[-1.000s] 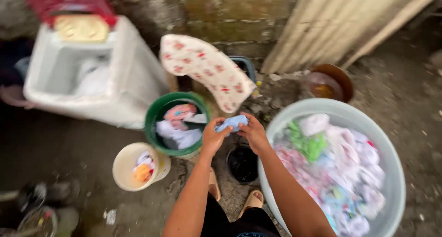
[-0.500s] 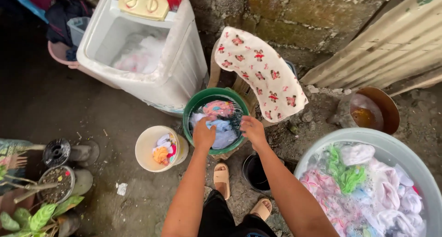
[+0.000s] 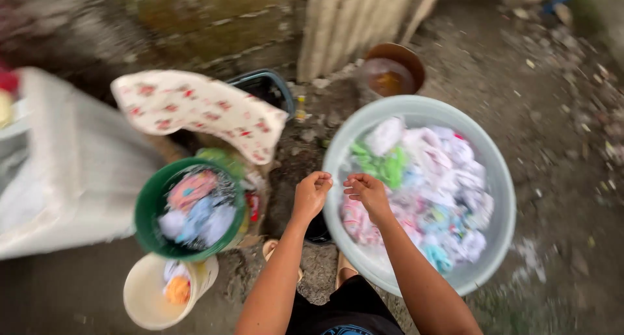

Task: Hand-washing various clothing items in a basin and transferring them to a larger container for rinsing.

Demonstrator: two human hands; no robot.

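Observation:
My left hand (image 3: pixel 312 194) hovers at the near-left rim of a large pale basin (image 3: pixel 504 198), fingers loosely curled and holding nothing. My right hand (image 3: pixel 366 190) sits just inside that rim, above soaking clothes (image 3: pixel 422 179) in white, pink and green, also empty with fingers bent. A green bucket (image 3: pixel 148 208) to the left holds wet pink and blue clothes (image 3: pixel 193 208). Both hands are apart from the laundry below them.
A cream bucket (image 3: pixel 143 296) with small clothes stands near the left. A white washing machine (image 3: pixel 65 172) is at far left. A patterned cloth (image 3: pixel 195 110) drapes over a chair. A brown bowl (image 3: pixel 393 68) and a dark tub (image 3: pixel 266 88) lie behind.
The small blue cloth I wrung went into the green bucket. Both hands then left it and moved right to the big basin, now empty. The view swung right.

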